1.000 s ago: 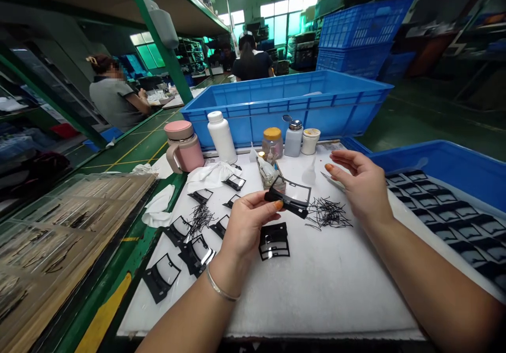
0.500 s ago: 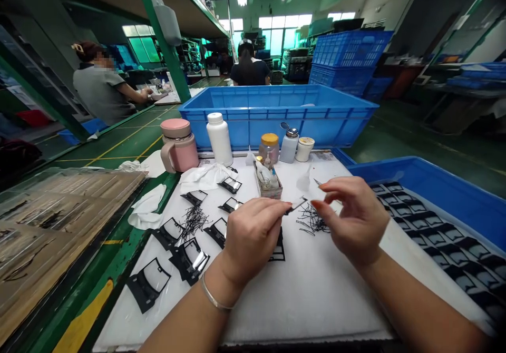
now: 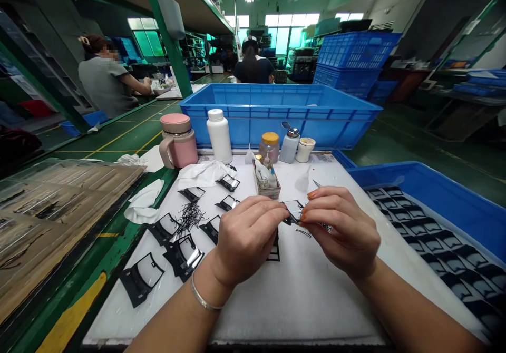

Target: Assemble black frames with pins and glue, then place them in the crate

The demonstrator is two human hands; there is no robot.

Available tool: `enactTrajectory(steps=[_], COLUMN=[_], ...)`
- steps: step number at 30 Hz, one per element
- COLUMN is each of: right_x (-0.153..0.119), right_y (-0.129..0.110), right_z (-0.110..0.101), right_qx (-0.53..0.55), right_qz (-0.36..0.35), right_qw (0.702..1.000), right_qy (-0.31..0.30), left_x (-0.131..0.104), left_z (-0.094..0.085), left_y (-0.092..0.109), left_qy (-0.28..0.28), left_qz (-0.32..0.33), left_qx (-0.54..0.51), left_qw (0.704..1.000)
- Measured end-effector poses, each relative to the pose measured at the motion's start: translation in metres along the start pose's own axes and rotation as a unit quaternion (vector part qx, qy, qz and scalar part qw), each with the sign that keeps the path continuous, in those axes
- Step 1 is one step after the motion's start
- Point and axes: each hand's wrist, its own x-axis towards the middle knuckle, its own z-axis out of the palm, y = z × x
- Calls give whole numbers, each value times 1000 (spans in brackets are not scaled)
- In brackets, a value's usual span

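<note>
One black frame (image 3: 293, 209) with a clear window is held up between both hands, over the white work surface (image 3: 308, 300). The left hand (image 3: 245, 237) has it pinched at the left end, pretty narrow grip. The right hand (image 3: 343, 232) has its fingertips bunched at the opposite edge, but honestly can't tell if they're pinching anything. Thin black strips (image 3: 190, 217) sit in a messy pile off to the left, with other frames (image 3: 141, 280) lying around them.
</note>
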Motion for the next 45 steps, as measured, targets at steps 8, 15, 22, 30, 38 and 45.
enactTrajectory(steps=[8, 15, 22, 30, 38, 45], right_x=[0, 0, 2, 1, 2, 0], right_y=[-2, -4, -4, -4, -3, -1], right_z=[-1, -1, -1, 0, 0, 0], right_qx=[9, 18, 32, 47, 59, 65], right_qz=[-8, -10, -4, 11, 19, 33], right_qw=[1000, 999, 999, 998, 997, 996], right_qy=[-15, -34, -43, -41, -45, -49], left_x=[-2, -1, 0, 0, -1, -1], left_z=[1, -1, -2, -1, 2, 1], left_y=[-1, -1, -1, 0, -1, 1], left_qy=[-3, -17, -26, -23, -24, -18], left_qz=[11, 13, 8, 4, 4, -21], left_qx=[-16, -25, -30, -34, -38, -65], left_qw=[1000, 999, 999, 999, 999, 997])
